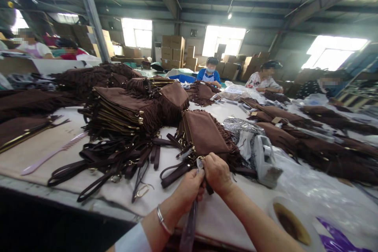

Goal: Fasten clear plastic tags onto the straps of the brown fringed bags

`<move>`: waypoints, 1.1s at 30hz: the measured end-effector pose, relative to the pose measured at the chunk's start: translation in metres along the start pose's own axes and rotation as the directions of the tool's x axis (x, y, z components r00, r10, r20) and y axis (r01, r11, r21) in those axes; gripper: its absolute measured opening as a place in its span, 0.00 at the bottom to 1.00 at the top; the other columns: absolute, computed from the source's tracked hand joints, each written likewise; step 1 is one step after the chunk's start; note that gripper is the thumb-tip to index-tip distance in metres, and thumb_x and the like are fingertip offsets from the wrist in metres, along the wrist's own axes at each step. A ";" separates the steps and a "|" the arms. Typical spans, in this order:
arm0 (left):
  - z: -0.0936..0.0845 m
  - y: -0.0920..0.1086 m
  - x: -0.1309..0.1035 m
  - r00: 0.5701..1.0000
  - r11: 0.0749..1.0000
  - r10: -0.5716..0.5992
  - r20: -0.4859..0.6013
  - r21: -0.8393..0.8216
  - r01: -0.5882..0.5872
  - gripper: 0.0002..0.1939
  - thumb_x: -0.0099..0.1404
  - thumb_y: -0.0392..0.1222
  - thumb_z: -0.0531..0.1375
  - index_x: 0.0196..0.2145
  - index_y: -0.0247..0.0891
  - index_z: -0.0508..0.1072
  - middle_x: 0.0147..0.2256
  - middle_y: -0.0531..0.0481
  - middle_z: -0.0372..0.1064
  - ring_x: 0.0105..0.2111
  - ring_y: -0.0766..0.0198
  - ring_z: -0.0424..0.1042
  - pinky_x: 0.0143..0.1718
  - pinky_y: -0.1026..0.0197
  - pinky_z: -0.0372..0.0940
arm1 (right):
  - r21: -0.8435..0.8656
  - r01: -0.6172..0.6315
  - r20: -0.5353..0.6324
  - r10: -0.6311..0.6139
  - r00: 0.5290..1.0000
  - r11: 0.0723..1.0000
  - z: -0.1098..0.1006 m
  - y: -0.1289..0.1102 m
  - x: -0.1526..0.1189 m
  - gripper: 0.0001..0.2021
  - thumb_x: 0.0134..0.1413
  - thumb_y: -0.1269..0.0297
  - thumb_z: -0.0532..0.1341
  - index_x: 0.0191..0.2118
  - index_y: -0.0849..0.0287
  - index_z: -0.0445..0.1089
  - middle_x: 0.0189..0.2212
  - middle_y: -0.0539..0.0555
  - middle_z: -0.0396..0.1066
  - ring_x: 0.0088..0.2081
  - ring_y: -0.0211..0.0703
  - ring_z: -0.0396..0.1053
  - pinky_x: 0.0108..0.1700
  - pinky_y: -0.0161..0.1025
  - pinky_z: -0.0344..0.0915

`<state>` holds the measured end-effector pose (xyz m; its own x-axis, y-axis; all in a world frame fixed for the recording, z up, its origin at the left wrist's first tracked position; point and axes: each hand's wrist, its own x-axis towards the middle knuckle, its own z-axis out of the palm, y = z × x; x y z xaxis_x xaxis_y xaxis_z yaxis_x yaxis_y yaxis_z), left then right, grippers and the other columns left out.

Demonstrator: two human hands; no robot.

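Note:
My left hand [190, 191] is closed around a dark wrist strap [190, 222] that hangs down in a clear plastic sleeve toward the table's front edge. My right hand [217, 171] pinches the strap's upper end, at a metal clasp partly wrapped in clear plastic. Both hands touch each other, and the fingertips hide part of the clasp. Just beyond them lies a stack of brown fringed bags [206, 132]. Loose dark straps [118, 157] with gold clasps are heaped to the left. Another looped strap [175, 175] rests beside my left hand.
A pink comb [56, 155] lies at left, near a taller bag pile [124, 106]. To the right stand a grey tape dispenser [265, 165], plastic film [313, 189] and a tape roll [291, 220]. More bags [325, 145] cover the right side. Several people sit across the table.

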<state>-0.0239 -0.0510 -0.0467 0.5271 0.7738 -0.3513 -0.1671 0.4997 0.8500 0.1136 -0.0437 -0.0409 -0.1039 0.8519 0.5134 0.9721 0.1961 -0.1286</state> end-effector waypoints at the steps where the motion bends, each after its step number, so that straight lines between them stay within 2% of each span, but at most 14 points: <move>1: 0.002 0.002 -0.002 1.000 1.000 -0.001 0.012 0.006 0.000 0.22 0.57 0.60 0.61 0.31 0.39 0.60 0.22 0.60 0.56 0.16 0.76 0.49 0.16 0.69 0.43 | -0.034 0.024 -0.010 -0.025 1.000 0.999 0.000 0.001 0.000 0.14 0.64 0.67 0.50 0.27 0.58 0.66 0.27 0.55 0.67 0.31 0.43 0.63 0.36 0.39 0.54; 4: 0.006 0.007 -0.006 1.000 1.000 0.007 0.015 0.022 -0.008 0.22 0.57 0.59 0.62 0.31 0.40 0.59 0.20 0.62 0.53 0.16 0.76 0.48 0.16 0.69 0.41 | -0.041 0.016 -0.034 -0.017 0.999 0.999 0.005 0.000 0.002 0.15 0.65 0.66 0.50 0.27 0.58 0.65 0.27 0.55 0.66 0.31 0.43 0.62 0.36 0.39 0.53; 8: 0.007 0.008 -0.006 1.000 1.000 -0.022 0.001 0.016 0.022 0.21 0.58 0.60 0.60 0.32 0.41 0.59 0.20 0.62 0.52 0.15 0.75 0.46 0.16 0.69 0.40 | 0.157 -0.157 -0.007 0.160 0.987 0.975 0.015 -0.003 0.004 0.15 0.64 0.64 0.50 0.27 0.58 0.65 0.28 0.55 0.67 0.31 0.42 0.63 0.36 0.38 0.54; 11: 0.005 0.006 -0.003 0.997 0.997 -0.072 -0.017 -0.018 0.072 0.19 0.61 0.59 0.58 0.33 0.41 0.59 0.20 0.63 0.51 0.14 0.76 0.44 0.16 0.69 0.39 | 0.388 -0.354 0.100 0.343 0.934 0.851 0.019 0.001 0.007 0.13 0.59 0.62 0.54 0.23 0.57 0.64 0.25 0.53 0.68 0.29 0.41 0.63 0.34 0.37 0.55; 13: 0.003 0.004 -0.001 0.994 0.992 -0.110 -0.013 -0.060 0.109 0.18 0.63 0.58 0.56 0.34 0.40 0.61 0.19 0.63 0.50 0.14 0.76 0.43 0.16 0.70 0.39 | 0.460 -0.436 0.157 0.413 0.897 0.773 0.018 0.008 0.008 0.14 0.58 0.59 0.54 0.22 0.57 0.65 0.22 0.52 0.68 0.27 0.40 0.64 0.32 0.37 0.57; 16: -0.004 0.004 0.002 0.986 0.970 -0.162 0.039 -0.178 0.166 0.17 0.67 0.55 0.52 0.34 0.36 0.66 0.20 0.60 0.54 0.14 0.74 0.51 0.17 0.69 0.49 | 0.497 -0.519 0.191 0.496 0.847 0.696 0.009 0.016 -0.004 0.18 0.61 0.55 0.49 0.27 0.58 0.68 0.22 0.52 0.70 0.24 0.39 0.66 0.29 0.36 0.59; 18: -0.008 0.007 0.004 0.978 0.934 -0.177 0.107 -0.295 0.201 0.18 0.69 0.53 0.50 0.34 0.34 0.68 0.22 0.54 0.60 0.18 0.71 0.61 0.22 0.66 0.59 | 0.581 -0.592 0.297 0.531 0.794 0.559 0.001 0.012 -0.021 0.21 0.61 0.49 0.49 0.29 0.59 0.69 0.23 0.53 0.72 0.22 0.40 0.68 0.26 0.36 0.61; 19: -0.009 0.009 0.005 0.976 0.913 -0.173 0.136 -0.349 0.210 0.19 0.69 0.52 0.49 0.34 0.33 0.68 0.24 0.51 0.63 0.20 0.68 0.65 0.25 0.64 0.62 | 0.621 -0.638 0.393 0.524 0.756 0.456 -0.002 0.007 -0.032 0.23 0.59 0.45 0.50 0.29 0.59 0.69 0.23 0.54 0.72 0.22 0.41 0.69 0.24 0.36 0.62; 21: -0.010 0.015 0.007 0.973 0.884 -0.159 0.165 -0.414 0.215 0.19 0.69 0.51 0.49 0.34 0.32 0.69 0.26 0.47 0.67 0.24 0.65 0.69 0.30 0.61 0.65 | 0.625 -0.741 0.613 0.435 0.660 0.244 -0.008 -0.010 -0.057 0.26 0.55 0.39 0.53 0.30 0.60 0.70 0.22 0.54 0.72 0.20 0.42 0.69 0.21 0.36 0.61; 23: -0.007 0.021 0.009 0.974 0.883 -0.154 0.163 -0.419 0.210 0.19 0.69 0.52 0.50 0.34 0.32 0.69 0.26 0.46 0.67 0.25 0.64 0.69 0.31 0.59 0.66 | 0.585 -0.800 0.742 0.312 0.594 0.131 -0.013 -0.031 -0.078 0.26 0.50 0.38 0.58 0.29 0.61 0.70 0.21 0.54 0.72 0.20 0.41 0.68 0.20 0.35 0.60; 26: 0.004 0.027 0.016 0.982 0.921 -0.133 0.138 -0.350 0.173 0.17 0.68 0.51 0.52 0.35 0.32 0.69 0.24 0.50 0.64 0.23 0.67 0.65 0.29 0.61 0.65 | 0.592 -0.805 0.792 0.201 0.576 -0.026 -0.019 -0.058 -0.097 0.23 0.44 0.43 0.66 0.30 0.62 0.68 0.24 0.53 0.72 0.23 0.40 0.69 0.24 0.34 0.62; 28: 0.013 0.029 0.023 0.992 0.957 -0.093 0.088 -0.266 0.113 0.16 0.69 0.50 0.51 0.35 0.33 0.68 0.22 0.55 0.58 0.19 0.71 0.59 0.24 0.65 0.59 | 0.567 -0.795 0.824 0.166 0.542 -0.216 -0.023 -0.069 -0.101 0.22 0.44 0.44 0.66 0.32 0.60 0.66 0.23 0.51 0.71 0.23 0.39 0.69 0.23 0.33 0.62; 31: 0.021 0.029 0.033 0.995 0.981 -0.100 -0.012 -0.171 0.097 0.16 0.71 0.47 0.47 0.34 0.35 0.65 0.20 0.60 0.49 0.15 0.75 0.46 0.18 0.69 0.45 | 0.451 -0.739 0.876 0.093 0.473 -0.501 -0.027 -0.077 -0.100 0.21 0.45 0.47 0.67 0.30 0.56 0.59 0.16 0.41 0.59 0.14 0.30 0.55 0.17 0.28 0.52; 33: 0.023 0.029 0.038 0.990 0.982 -0.129 -0.057 -0.144 0.119 0.14 0.71 0.46 0.46 0.31 0.36 0.62 0.19 0.61 0.46 0.14 0.75 0.42 0.17 0.69 0.38 | 0.375 -0.694 0.895 0.044 0.444 -0.615 -0.029 -0.079 -0.098 0.22 0.44 0.50 0.68 0.30 0.55 0.55 0.16 0.38 0.54 0.13 0.25 0.45 0.15 0.26 0.43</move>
<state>0.0106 -0.0165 -0.0263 0.4960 0.7240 -0.4794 -0.2212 0.6392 0.7365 0.0530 -0.1569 -0.0569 -0.1914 0.8217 -0.5368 -0.6047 -0.5295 -0.5949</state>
